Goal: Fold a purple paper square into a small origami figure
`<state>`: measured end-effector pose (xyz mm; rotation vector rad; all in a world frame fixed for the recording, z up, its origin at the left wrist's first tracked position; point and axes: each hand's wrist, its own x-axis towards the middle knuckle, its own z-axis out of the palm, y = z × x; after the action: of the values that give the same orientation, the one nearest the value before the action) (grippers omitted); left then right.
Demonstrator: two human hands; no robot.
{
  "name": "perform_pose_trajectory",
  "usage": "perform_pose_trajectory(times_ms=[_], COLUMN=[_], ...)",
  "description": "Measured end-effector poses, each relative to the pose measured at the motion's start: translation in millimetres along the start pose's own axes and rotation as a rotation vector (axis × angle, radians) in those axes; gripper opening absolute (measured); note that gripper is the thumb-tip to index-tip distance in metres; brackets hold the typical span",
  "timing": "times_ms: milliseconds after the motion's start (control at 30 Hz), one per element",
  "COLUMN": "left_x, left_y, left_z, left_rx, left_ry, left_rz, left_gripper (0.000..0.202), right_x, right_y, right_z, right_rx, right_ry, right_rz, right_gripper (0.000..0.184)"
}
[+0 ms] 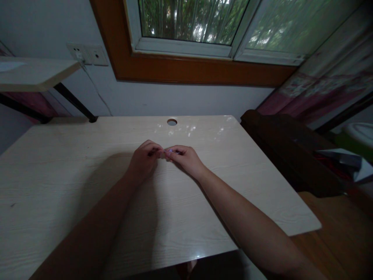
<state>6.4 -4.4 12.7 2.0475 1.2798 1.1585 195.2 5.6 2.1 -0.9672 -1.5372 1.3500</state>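
Over the middle of the pale wooden desk [116, 217], both hands meet fingertip to fingertip. A small, thin, light purple item [170, 151] shows between them, mostly covered by fingers and too small to name. My left hand [147, 157] is closed, with thumb and fingertips pinched at the item's left end. From the right, my right hand [184, 157] pinches the same item between thumb and index finger. Both hands are just above or resting on the desktop; I cannot tell which.
A round cable hole [172, 122] lies near the desk's back edge. At the left, a raised shelf [37, 77] stands on black legs. A cord [97, 91] hangs from the wall socket [84, 53]. Dark furniture [274, 147] adjoins the right side, below a curtain [323, 83].
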Motion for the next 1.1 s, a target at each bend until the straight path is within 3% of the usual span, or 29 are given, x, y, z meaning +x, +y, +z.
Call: perform_pose_trajectory(times_ms=[233,533,867,1100], left_x=[0.8,-2.0,-1.9,-1.9], left_y=[0.8,6.3,4.2,2.0], left_z=[2.4,0.4,1.9,3.0], left_rx=[0.004,0.014,-0.053,-0.058], left_ry=[-0.030,-0.017,0.009,0.038], left_rz=[-0.049,0.030,0.005,-0.018], left_gripper=[0.016,0.010,0.024,0.017], right_x=[-1.8,-4.1,-1.6,-1.7], right_y=[-0.7,-1.2,1.7,0.9], right_z=[1.4,2.4,2.2,2.4], right_rx=[-0.065,-0.307,-0.093,-0.083], right_ry=[0.034,0.060,0.039,0.023], right_rz=[-0.044,-0.161,-0.084,-0.073], right_gripper=[0.022,0.015,0.024,0.024])
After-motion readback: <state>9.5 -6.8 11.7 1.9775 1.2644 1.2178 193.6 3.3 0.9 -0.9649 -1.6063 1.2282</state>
